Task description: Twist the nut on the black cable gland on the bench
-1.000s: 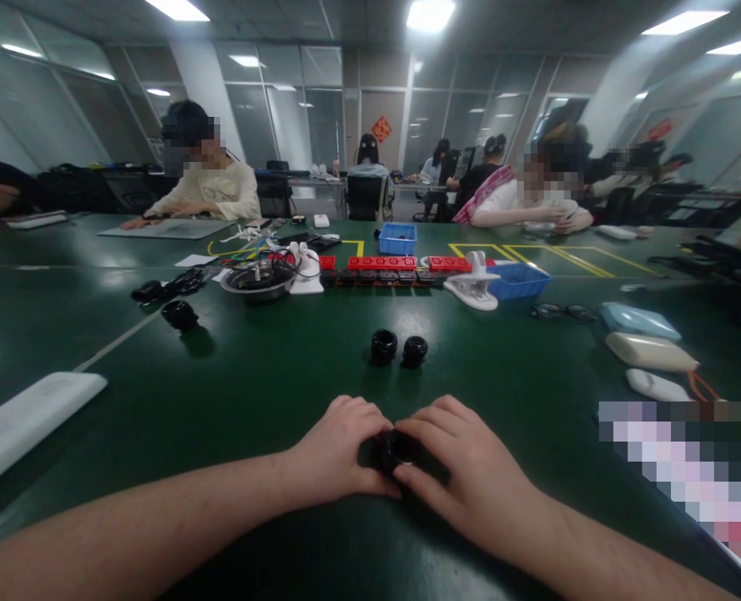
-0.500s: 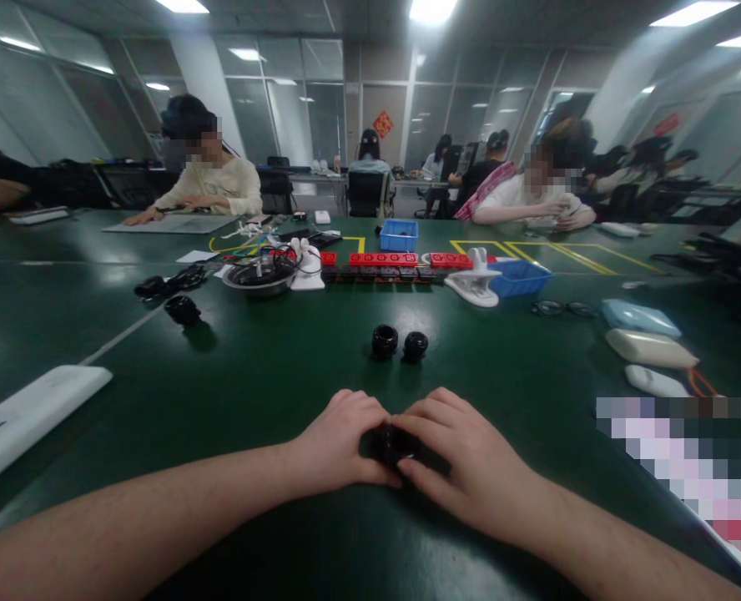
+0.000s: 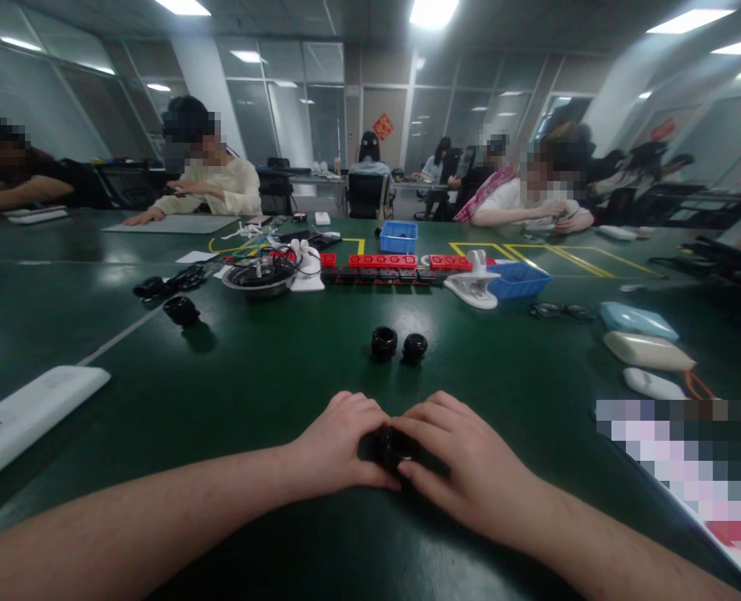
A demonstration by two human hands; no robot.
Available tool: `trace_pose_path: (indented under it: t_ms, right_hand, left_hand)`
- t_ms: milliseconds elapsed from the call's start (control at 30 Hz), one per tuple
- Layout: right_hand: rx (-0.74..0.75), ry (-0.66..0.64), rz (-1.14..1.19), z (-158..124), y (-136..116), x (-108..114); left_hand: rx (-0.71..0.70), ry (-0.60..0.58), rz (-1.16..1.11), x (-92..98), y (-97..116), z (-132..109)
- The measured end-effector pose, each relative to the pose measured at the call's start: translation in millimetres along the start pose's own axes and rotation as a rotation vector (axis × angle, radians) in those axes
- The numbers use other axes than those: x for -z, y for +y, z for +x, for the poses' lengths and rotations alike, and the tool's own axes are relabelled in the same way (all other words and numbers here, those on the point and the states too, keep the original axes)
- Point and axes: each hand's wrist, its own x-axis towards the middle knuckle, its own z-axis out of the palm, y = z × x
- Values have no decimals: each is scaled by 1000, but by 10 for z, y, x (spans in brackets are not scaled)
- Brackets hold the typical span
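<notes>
My left hand (image 3: 349,442) and my right hand (image 3: 461,455) meet low in the middle of the view, fingers and thumbs curled round a black ring-shaped part (image 3: 395,446) from both sides. Its outer parts are hidden behind my fingers. Beyond my hands, two similar black parts stand on the green table (image 3: 270,359): a larger one (image 3: 384,343) and, just right of it, a smaller one (image 3: 415,348). Another black part (image 3: 181,310) lies further off to the left.
Across the table stand a metal bowl (image 3: 259,280), a white clip (image 3: 474,282), red and black strips (image 3: 383,260) and blue bins (image 3: 399,237). A white case (image 3: 32,417) lies left; pouches (image 3: 649,351) lie right. People sit opposite.
My hands have hardly moved and still hold the black part. The person at the far left leans further into view, and the person in the cream top has raised one hand.
</notes>
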Motion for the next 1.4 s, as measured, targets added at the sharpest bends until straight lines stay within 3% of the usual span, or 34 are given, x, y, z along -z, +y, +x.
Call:
trace_pose_path:
  t_ms: [767,1133,1400]
  right_hand:
    - [17,4,28,-2,-58,-11]
    - [86,-86,28,17,-153,19]
    - [221,-129,65,-29,-175,56]
  left_hand:
    - [-18,2,2,9,18,0]
    - [3,-4,47,-4,18,9]
    - [-5,-3,44,-11,10,-9]
